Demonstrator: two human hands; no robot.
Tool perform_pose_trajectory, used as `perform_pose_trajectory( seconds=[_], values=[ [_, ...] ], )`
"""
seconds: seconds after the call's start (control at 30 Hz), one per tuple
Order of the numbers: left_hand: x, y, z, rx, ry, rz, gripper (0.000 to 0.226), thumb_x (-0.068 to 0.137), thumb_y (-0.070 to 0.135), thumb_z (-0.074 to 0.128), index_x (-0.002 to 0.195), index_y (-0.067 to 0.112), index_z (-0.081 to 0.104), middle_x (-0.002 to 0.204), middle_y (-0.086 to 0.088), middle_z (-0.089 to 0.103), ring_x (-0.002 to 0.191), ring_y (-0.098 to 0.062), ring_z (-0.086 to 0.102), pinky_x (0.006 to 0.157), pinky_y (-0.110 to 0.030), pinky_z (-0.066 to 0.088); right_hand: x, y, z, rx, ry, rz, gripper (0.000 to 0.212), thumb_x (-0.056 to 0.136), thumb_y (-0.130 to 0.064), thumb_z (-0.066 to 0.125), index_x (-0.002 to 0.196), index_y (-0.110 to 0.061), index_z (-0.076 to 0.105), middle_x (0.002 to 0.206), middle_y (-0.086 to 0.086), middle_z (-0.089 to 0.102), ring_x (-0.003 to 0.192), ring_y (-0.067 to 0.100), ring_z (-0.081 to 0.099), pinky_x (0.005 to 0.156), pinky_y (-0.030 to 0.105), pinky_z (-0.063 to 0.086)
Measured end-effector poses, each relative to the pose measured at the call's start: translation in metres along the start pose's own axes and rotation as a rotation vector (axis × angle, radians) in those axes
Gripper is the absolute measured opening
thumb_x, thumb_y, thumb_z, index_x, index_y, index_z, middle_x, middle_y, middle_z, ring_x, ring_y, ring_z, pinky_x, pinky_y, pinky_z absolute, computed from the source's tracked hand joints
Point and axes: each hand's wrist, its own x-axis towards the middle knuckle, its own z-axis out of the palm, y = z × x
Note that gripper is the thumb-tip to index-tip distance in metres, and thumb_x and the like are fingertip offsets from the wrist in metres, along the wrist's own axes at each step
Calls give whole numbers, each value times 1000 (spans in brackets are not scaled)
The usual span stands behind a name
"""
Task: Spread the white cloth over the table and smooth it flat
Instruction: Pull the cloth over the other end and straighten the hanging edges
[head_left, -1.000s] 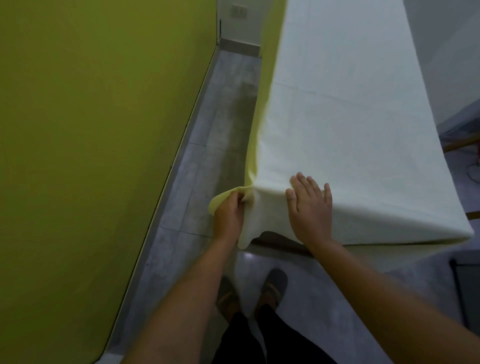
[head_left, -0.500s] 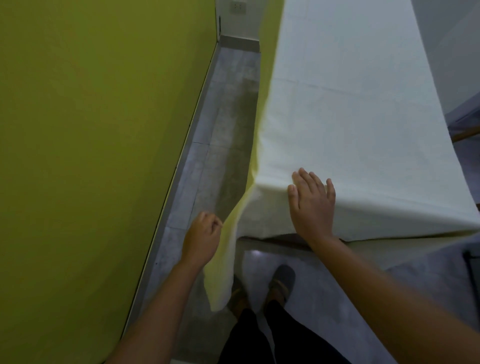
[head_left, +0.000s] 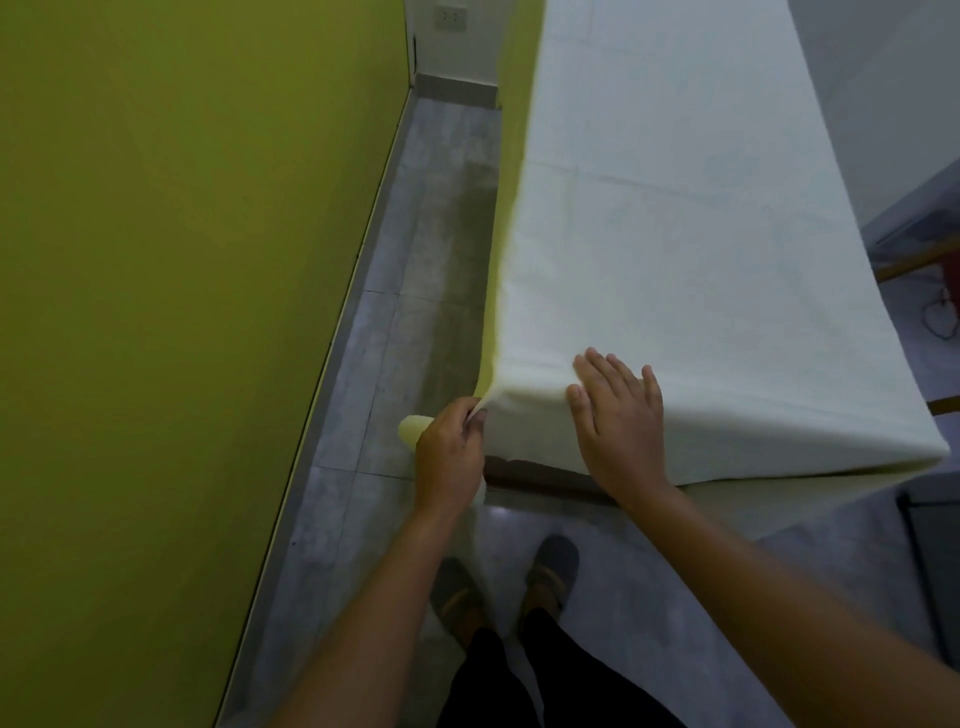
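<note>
We're at the corner-tidying step: our L hand (head_left: 449, 457) pinches the hanging corner of the white cloth (head_left: 675, 234), R hand (head_left: 618, 415) presses flat, fingers straight. Next prob. needs a gentle downward tug.

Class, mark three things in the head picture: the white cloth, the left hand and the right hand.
white cloth (head_left: 675, 260), head view: flat part over the tabletop.
left hand (head_left: 449, 454), head view: back of the hand, gripping the cloth's corner.
right hand (head_left: 619, 421), head view: back of the hand, flat on the cloth.

no words to read, no numbers, no signs, the white cloth (head_left: 675, 260) is plain, the green wall (head_left: 182, 260) is plain too
</note>
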Motion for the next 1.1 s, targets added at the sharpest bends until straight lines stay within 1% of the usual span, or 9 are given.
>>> perform_pose_trajectory(
  seconds=[0.1,0.27,0.37,0.53,0.63,0.7,0.83,0.93,1.1],
  values=[
    [3,-7,-7,18,-3,75,6,94,21,56,94,22,62,74,22,53,75,7,55,58,-6,43,0,-1,1,-5,7,5,55,99,-44,19,140,-20,46,147,-1,44,141,15,30,117,33,-1],
    [4,-27,-5,186,-72,97,19,98,23,49,94,10,62,76,-1,62,65,-16,57,51,-22,41,-1,-2,-2,13,-25,-3,52,100,-42,21,143,-20,41,150,-2,40,142,13,27,117,31,-4],
    [11,-26,-2,228,-61,120,18,97,20,51,93,8,64,78,-6,65,65,-15,56,53,-17,35,0,-1,-6,69,-56,-9,54,99,-43,21,144,-20,39,151,-3,38,142,11,26,118,30,-2],
    [12,-7,-4,176,75,191,9,91,14,61,90,8,67,77,-3,64,69,-17,57,57,-26,44,5,7,-18,280,36,57,49,100,-42,27,139,-19,47,145,-2,46,136,9,35,116,29,19],
    [8,6,2,108,165,234,9,91,17,61,91,10,66,79,3,63,70,-9,52,60,-20,42,9,10,-20,360,72,120,45,101,-40,32,135,-18,51,142,0,50,133,11,39,111,31,28],
    [4,-3,6,102,156,192,12,93,18,58,92,9,65,81,2,63,72,-8,52,63,-22,45,10,11,-19,375,70,131,41,102,-36,34,134,-17,52,140,1,51,132,12,40,111,31,29],
    [-10,-38,10,176,-24,-19,21,97,23,52,90,5,62,86,-8,65,77,-20,61,65,-38,55,8,13,-17,324,46,101,38,102,-32,37,133,-15,54,138,2,53,130,13,42,110,29,28],
    [-2,-48,10,167,-39,-58,19,95,22,54,87,7,63,80,-1,62,73,-18,60,60,-28,51,8,15,-16,282,37,77,38,102,-31,37,132,-16,55,136,1,55,129,13,44,110,31,30],
    [-7,-67,-1,210,-159,-116,15,96,22,53,85,17,63,70,6,57,64,-10,54,50,-11,32,6,16,-18,265,12,50,41,100,-36,34,129,-17,57,133,0,57,126,13,46,110,35,32]
  ],
)
